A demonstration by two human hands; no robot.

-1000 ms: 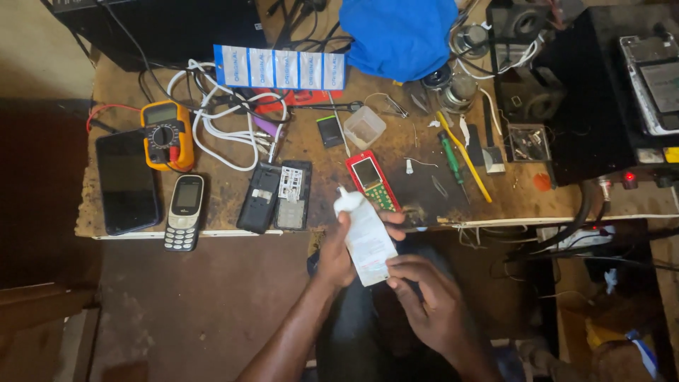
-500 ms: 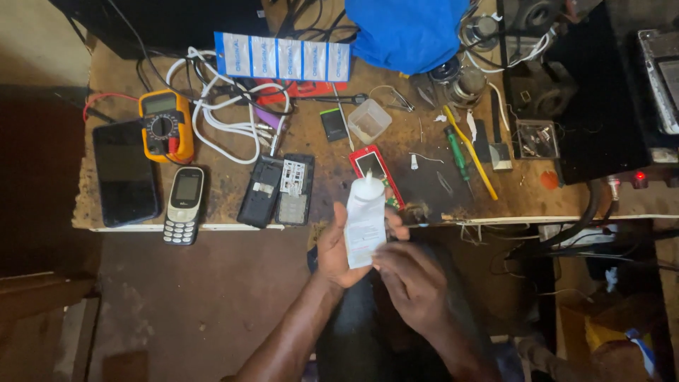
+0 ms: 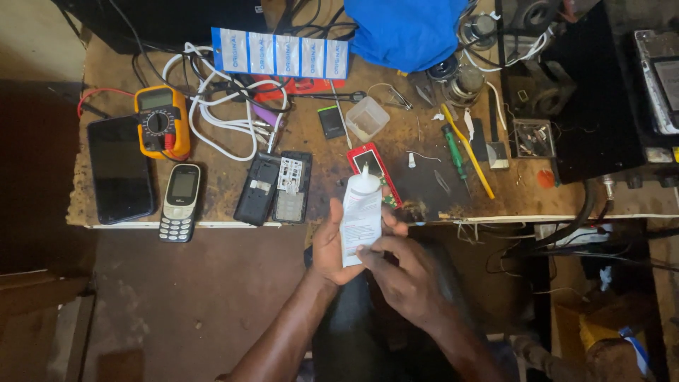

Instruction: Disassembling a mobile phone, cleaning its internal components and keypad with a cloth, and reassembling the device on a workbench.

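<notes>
Item held: a white squeeze bottle with a pointed nozzle, kept nearly upright just off the front edge of the surface, nozzle aimed toward the far side. The bottle is gripped from the left by the left hand, fingers curled behind it and thumb laid along its side. The lower end of the bottle is touched and partly covered by the right hand, whose fingertips are pressed against the bottom corner of the label. Both hands are closed on the bottle.

Items just beyond the nozzle, on the surface: a red phone, lying flat and partly hidden by the bottle's top.

Items to the left of the bottle, on the surface: an opened black phone with its back removed, and its separate back cover beside it; a small keypad phone; a large black phone, screen dark; a yellow multimeter; a tangle of white cables.

Items farther back: a strip of blue-and-white sachets; a blue cloth; a clear plastic cup.

Items to the right: a green screwdriver and a yellow-handled tool, lying close together.
</notes>
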